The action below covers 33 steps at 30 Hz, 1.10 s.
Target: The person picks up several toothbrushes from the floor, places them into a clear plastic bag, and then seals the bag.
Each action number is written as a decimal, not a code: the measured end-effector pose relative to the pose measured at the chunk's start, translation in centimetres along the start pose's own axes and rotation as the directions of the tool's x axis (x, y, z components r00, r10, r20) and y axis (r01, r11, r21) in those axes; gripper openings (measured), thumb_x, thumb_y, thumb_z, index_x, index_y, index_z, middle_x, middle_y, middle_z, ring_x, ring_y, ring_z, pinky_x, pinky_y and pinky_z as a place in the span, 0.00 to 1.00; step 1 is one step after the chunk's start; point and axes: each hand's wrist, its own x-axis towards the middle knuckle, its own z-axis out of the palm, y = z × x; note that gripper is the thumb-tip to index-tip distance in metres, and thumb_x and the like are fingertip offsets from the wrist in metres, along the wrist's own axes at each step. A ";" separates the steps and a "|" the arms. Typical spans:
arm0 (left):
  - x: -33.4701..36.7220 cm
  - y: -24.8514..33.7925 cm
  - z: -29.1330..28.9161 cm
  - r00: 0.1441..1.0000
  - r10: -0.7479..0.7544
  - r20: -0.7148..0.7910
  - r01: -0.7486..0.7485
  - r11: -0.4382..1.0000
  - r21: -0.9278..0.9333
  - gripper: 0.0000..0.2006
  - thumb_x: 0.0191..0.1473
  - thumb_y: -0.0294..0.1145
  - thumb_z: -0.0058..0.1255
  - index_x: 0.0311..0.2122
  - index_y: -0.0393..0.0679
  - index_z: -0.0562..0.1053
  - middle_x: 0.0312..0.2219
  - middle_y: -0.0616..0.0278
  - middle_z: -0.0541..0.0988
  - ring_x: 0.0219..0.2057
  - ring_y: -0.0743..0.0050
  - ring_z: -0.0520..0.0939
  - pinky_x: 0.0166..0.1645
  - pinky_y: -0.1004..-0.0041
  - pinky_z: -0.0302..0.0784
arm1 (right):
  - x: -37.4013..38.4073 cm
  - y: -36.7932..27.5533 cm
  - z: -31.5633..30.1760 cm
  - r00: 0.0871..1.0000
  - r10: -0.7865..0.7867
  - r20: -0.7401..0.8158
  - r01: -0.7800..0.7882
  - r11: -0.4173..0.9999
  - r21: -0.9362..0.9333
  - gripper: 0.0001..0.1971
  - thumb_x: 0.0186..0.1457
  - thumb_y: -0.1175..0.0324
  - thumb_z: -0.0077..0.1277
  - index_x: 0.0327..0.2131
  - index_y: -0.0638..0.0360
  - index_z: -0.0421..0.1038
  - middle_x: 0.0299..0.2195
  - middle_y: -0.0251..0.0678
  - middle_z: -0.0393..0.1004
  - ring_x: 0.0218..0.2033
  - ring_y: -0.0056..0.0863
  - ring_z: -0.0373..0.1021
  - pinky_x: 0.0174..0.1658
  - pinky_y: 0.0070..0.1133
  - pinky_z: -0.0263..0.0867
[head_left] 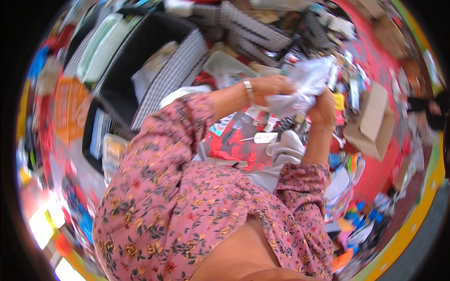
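Between my two hands a clear plastic bag [302,89] is held up above the littered floor. My left hand [274,89], with a metal band at its wrist, is closed on the bag's left side; the fingertips are blurred. On the other side my right hand [322,107] grips the bag's right edge, its fingers partly hidden by the plastic. What the bag contains, if anything, cannot be made out. Below the hands lies a white tag-like piece [266,137] with a thin dark tip, among small scattered items on the red floor [234,152].
Large grey woven bins [180,70] stand at the left, beside an orange crate [70,110]. A pale green basket [228,65] sits beyond my left arm. An open cardboard box [372,124] lies at the right. Loose small goods pile up at the far side and lower right.
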 end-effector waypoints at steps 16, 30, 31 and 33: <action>-1.6 7.9 -1.4 0.750 0.482 -0.453 -0.176 0.806 0.565 0.09 0.43 0.24 0.43 0.33 0.34 0.69 0.32 0.58 0.71 0.35 0.77 0.70 0.40 0.79 0.66 | 1.0 -2.9 1.8 0.898 -0.370 -0.238 0.250 0.874 -0.417 0.10 0.46 0.69 0.50 0.34 0.60 0.65 0.30 0.31 0.69 0.30 0.21 0.66 0.35 0.21 0.63; -6.3 9.5 -1.7 0.571 0.473 -0.671 -0.412 0.872 0.263 0.10 0.41 0.21 0.39 0.34 0.39 0.65 0.28 0.61 0.70 0.29 0.73 0.71 0.35 0.76 0.68 | 15.1 11.3 -1.8 0.989 -0.139 0.055 -0.027 -0.527 -0.849 0.18 0.45 0.55 0.42 0.31 0.62 0.70 0.32 0.48 0.70 0.36 0.42 0.67 0.39 0.32 0.62; -6.6 9.8 -1.1 0.575 0.464 -0.673 -0.413 0.876 0.251 0.11 0.41 0.21 0.39 0.34 0.39 0.65 0.28 0.61 0.70 0.29 0.73 0.71 0.35 0.76 0.68 | 16.3 12.3 -2.3 0.988 -0.145 0.059 -0.025 -0.520 -0.854 0.14 0.44 0.62 0.41 0.31 0.60 0.70 0.32 0.47 0.70 0.36 0.41 0.67 0.39 0.33 0.63; -7.4 9.5 -0.1 0.588 0.452 -0.671 -0.429 0.877 0.215 0.13 0.42 0.22 0.40 0.37 0.39 0.63 0.28 0.60 0.70 0.30 0.71 0.72 0.36 0.75 0.68 | 18.2 14.4 -3.7 0.979 -0.074 0.189 0.123 -0.525 -0.842 0.13 0.43 0.65 0.41 0.30 0.60 0.70 0.31 0.48 0.70 0.35 0.41 0.68 0.38 0.33 0.63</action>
